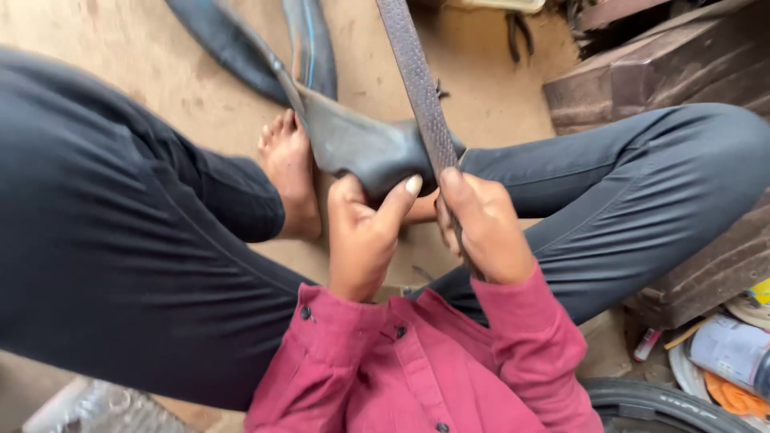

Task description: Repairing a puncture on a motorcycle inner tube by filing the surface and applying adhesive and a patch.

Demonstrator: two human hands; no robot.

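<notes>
Fingers [399, 198] pinch the inner tube [361, 148]; right hand [485, 228] grips the file [417, 80].

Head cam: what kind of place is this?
Likely a small tyre or cycle repair workshop, worked at floor level. The left hand pinches a black rubber inner tube, the right hand holds a long rough file, and a tyre lies on the dusty floor.

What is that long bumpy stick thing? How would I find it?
Start at the right hand above the red sleeves. The rasp file rises from its grip toward the top edge, crossing the black rubber tube pinched by the left hand. Only it is straight, flat and rough brown; the tube is smooth.
</notes>
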